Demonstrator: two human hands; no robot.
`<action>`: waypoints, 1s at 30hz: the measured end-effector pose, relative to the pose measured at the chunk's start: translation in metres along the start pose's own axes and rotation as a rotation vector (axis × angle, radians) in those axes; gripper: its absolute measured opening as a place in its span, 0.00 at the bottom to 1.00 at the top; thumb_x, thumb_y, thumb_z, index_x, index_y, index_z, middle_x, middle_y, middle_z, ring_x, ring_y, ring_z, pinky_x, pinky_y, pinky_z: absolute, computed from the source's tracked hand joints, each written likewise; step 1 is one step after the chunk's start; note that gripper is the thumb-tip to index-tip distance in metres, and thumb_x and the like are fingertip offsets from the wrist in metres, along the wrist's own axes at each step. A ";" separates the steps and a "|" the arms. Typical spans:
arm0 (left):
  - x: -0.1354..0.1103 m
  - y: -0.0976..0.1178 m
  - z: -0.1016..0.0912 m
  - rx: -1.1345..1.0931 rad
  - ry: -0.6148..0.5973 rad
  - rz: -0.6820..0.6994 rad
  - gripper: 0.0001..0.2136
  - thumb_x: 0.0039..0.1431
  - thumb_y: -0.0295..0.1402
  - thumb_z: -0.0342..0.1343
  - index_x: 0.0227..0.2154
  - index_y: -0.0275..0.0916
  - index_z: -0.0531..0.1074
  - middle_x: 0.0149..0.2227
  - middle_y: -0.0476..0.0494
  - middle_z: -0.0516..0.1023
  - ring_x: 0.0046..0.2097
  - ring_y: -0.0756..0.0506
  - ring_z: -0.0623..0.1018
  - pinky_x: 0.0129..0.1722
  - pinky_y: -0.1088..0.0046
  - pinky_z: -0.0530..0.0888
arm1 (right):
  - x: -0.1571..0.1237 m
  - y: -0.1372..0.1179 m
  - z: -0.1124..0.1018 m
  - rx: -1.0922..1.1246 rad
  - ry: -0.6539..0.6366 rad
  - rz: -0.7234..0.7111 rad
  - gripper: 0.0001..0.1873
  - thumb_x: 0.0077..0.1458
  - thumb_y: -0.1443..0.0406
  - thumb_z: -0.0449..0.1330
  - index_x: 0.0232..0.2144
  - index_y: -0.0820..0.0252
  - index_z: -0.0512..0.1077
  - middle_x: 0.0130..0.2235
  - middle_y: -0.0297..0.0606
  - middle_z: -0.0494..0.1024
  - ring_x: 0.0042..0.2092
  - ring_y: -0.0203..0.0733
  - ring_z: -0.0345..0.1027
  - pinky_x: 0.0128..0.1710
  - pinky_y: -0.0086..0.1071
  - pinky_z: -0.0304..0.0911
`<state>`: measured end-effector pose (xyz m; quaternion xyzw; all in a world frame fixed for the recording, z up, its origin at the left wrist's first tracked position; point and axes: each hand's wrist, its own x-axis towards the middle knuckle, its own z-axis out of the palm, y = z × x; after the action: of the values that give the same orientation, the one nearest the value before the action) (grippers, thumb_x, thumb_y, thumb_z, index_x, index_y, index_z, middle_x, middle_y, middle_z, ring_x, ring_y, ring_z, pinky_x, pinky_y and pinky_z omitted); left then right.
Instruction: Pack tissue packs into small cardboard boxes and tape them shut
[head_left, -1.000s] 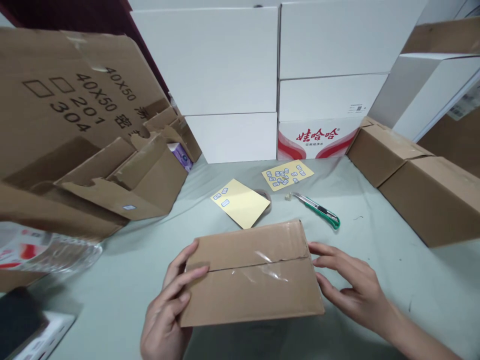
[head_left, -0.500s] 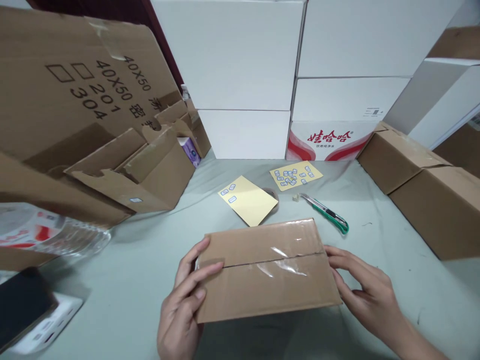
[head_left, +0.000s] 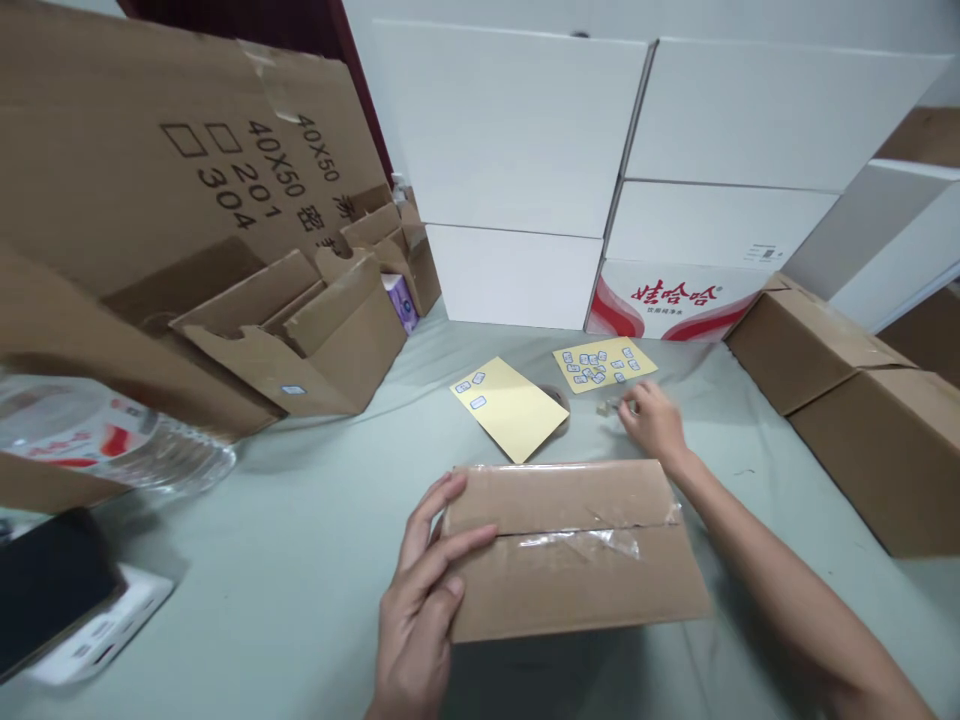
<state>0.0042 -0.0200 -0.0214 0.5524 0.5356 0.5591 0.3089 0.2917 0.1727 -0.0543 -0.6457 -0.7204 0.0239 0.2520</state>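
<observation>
A small cardboard box [head_left: 577, 570] with shiny clear tape along its top seam is tilted toward me above the cloth. My left hand [head_left: 424, 590] grips its left end, fingers over the top face. Beyond the box's far right corner, my right hand [head_left: 654, 420] has its fingers closed on a utility knife [head_left: 613, 403]; only the blade end shows, and the hand and forearm hide the rest. A crumpled bit of tape [head_left: 602, 409] lies by the blade. Left of it, a yellow card [head_left: 514, 415] with a few small labels partly covers a tape roll [head_left: 559, 398].
Another yellow card [head_left: 596, 375] with several labels lies behind the right hand. White cartons [head_left: 525, 130] stand along the back. Brown boxes [head_left: 862, 400] are at the right. Open cardboard boxes [head_left: 345, 340], a water bottle [head_left: 112, 430] and a phone [head_left: 52, 590] are at the left.
My right hand has left the box's right end and reached forward onto the utility knife. My left hand still holds the box. The view has shifted, so the scene sits further right.
</observation>
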 end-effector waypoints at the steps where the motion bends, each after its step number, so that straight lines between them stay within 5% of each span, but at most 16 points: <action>1: 0.000 0.000 0.001 -0.003 -0.009 0.009 0.14 0.60 0.37 0.50 0.39 0.50 0.81 0.64 0.48 0.65 0.66 0.33 0.62 0.62 0.53 0.65 | 0.016 -0.007 0.014 -0.032 -0.020 -0.013 0.06 0.61 0.65 0.56 0.36 0.62 0.72 0.44 0.43 0.75 0.43 0.43 0.71 0.42 0.38 0.68; 6: -0.006 -0.001 -0.001 -0.049 -0.060 -0.014 0.14 0.61 0.40 0.50 0.40 0.49 0.81 0.65 0.46 0.64 0.68 0.32 0.58 0.65 0.48 0.59 | 0.050 -0.032 0.057 -0.118 -0.159 -0.121 0.15 0.63 0.60 0.59 0.49 0.62 0.71 0.51 0.43 0.73 0.49 0.45 0.70 0.48 0.44 0.69; 9: -0.006 -0.001 -0.010 -0.128 -0.048 -0.048 0.16 0.60 0.46 0.51 0.40 0.48 0.81 0.63 0.42 0.66 0.70 0.31 0.52 0.66 0.47 0.57 | 0.050 -0.026 0.054 -0.129 -0.231 -0.162 0.14 0.63 0.60 0.59 0.48 0.61 0.71 0.51 0.43 0.73 0.49 0.44 0.70 0.48 0.44 0.69; 12: 0.014 -0.001 -0.021 -0.281 0.143 -0.054 0.16 0.57 0.47 0.54 0.38 0.45 0.81 0.59 0.40 0.70 0.69 0.32 0.53 0.66 0.49 0.56 | 0.050 -0.019 0.038 -0.101 -0.239 -0.151 0.13 0.63 0.59 0.58 0.45 0.61 0.72 0.50 0.42 0.74 0.50 0.44 0.69 0.51 0.46 0.66; 14: 0.043 -0.005 -0.027 -0.425 0.262 -0.148 0.13 0.53 0.42 0.58 0.37 0.42 0.80 0.56 0.40 0.73 0.67 0.34 0.59 0.66 0.53 0.56 | 0.051 -0.021 0.030 -0.042 -0.249 -0.144 0.12 0.64 0.60 0.57 0.43 0.61 0.73 0.47 0.42 0.76 0.48 0.44 0.70 0.50 0.43 0.66; 16: 0.079 -0.014 -0.027 -0.552 0.226 -0.478 0.13 0.49 0.33 0.59 0.40 0.41 0.77 0.54 0.42 0.74 0.63 0.40 0.65 0.65 0.60 0.60 | 0.050 -0.030 0.029 0.046 -0.307 -0.164 0.14 0.65 0.60 0.53 0.42 0.61 0.75 0.42 0.41 0.79 0.42 0.43 0.73 0.44 0.37 0.68; 18: 0.112 -0.029 -0.020 -0.564 0.139 -0.690 0.13 0.54 0.28 0.57 0.44 0.36 0.74 0.51 0.38 0.74 0.56 0.40 0.73 0.58 0.56 0.68 | 0.047 -0.042 0.036 0.125 -0.380 -0.189 0.17 0.64 0.58 0.50 0.44 0.60 0.75 0.35 0.38 0.80 0.35 0.42 0.74 0.36 0.34 0.68; 21: 0.147 -0.053 -0.001 -0.539 0.078 -0.865 0.14 0.63 0.35 0.56 0.49 0.35 0.70 0.51 0.38 0.74 0.50 0.41 0.76 0.49 0.56 0.74 | 0.045 -0.056 0.052 0.165 -0.423 -0.186 0.20 0.60 0.56 0.55 0.49 0.60 0.72 0.30 0.36 0.79 0.32 0.44 0.74 0.30 0.33 0.66; 26: 0.170 -0.079 0.027 -0.515 -0.006 -0.900 0.16 0.64 0.37 0.56 0.51 0.36 0.69 0.52 0.39 0.73 0.48 0.42 0.76 0.46 0.58 0.76 | 0.048 -0.056 0.066 0.145 -0.391 -0.197 0.25 0.54 0.58 0.64 0.52 0.62 0.69 0.44 0.44 0.76 0.46 0.48 0.71 0.44 0.42 0.66; 30: 0.183 -0.091 0.039 -0.454 -0.049 -0.857 0.16 0.64 0.37 0.56 0.51 0.36 0.69 0.51 0.39 0.73 0.48 0.42 0.76 0.46 0.58 0.77 | 0.045 -0.053 0.068 0.205 -0.433 -0.229 0.18 0.60 0.57 0.61 0.49 0.62 0.70 0.43 0.39 0.75 0.43 0.43 0.71 0.45 0.43 0.68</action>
<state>-0.0175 0.1827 -0.0620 0.2139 0.5719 0.4712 0.6365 0.2143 0.2257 -0.0791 -0.5108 -0.8198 0.2054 0.1573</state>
